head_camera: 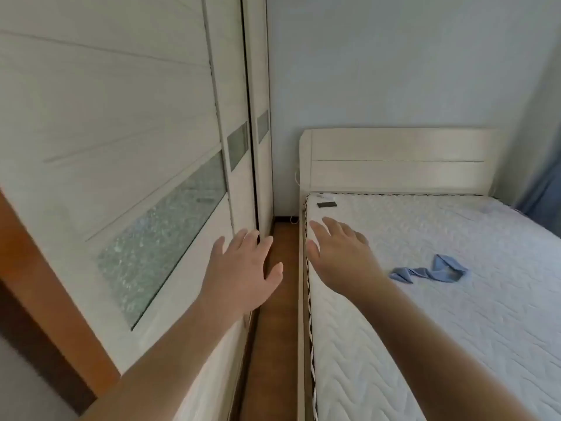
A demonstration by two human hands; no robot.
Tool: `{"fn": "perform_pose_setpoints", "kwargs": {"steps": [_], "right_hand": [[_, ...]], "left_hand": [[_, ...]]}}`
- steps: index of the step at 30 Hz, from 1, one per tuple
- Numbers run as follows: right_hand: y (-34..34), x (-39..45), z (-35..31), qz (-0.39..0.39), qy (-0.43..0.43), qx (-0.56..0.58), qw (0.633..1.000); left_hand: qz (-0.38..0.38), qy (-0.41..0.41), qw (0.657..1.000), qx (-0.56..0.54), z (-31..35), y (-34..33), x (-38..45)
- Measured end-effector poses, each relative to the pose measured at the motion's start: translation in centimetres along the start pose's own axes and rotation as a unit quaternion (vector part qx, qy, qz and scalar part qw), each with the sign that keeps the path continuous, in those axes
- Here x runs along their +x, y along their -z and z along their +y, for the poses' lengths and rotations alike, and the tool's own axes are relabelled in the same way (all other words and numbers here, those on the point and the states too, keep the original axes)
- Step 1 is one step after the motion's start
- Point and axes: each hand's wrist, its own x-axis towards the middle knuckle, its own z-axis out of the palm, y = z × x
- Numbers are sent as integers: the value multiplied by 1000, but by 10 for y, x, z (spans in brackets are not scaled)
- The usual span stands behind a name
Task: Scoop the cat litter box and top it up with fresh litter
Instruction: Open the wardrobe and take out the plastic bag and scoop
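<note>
Pale wood, frosted glass and quilted cloth

The wardrobe point(127, 123) is matt whitewashed wood grain, with a textured, crackled glass strip point(164, 238) set in its door. Right of it, the headboard point(400, 161) shows the same pale matt wood; the mattress point(425, 329) is white quilted cloth, a soft blue cloth point(431, 272) on it. The floor point(277, 329) is smooth brown wood.

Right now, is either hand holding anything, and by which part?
Nothing is held. The left hand and right hand are both open, fingers spread, in front of the wardrobe and mattress.
</note>
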Motion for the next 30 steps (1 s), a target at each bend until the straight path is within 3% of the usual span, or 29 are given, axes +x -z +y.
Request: {"fn": "perform_pose_setpoints", "kwargs": {"steps": [10, 21, 30], "right_hand": [[-46, 83, -79, -11, 133, 18, 991], [-87, 138, -136, -88, 221, 66, 969], [-123, 160, -189, -169, 279, 249, 912]], "left_hand": [[10, 101, 993, 66, -81, -13, 5], [-4, 158, 981, 113, -112, -29, 1], [-24, 264, 952, 152, -108, -41, -16]]}}
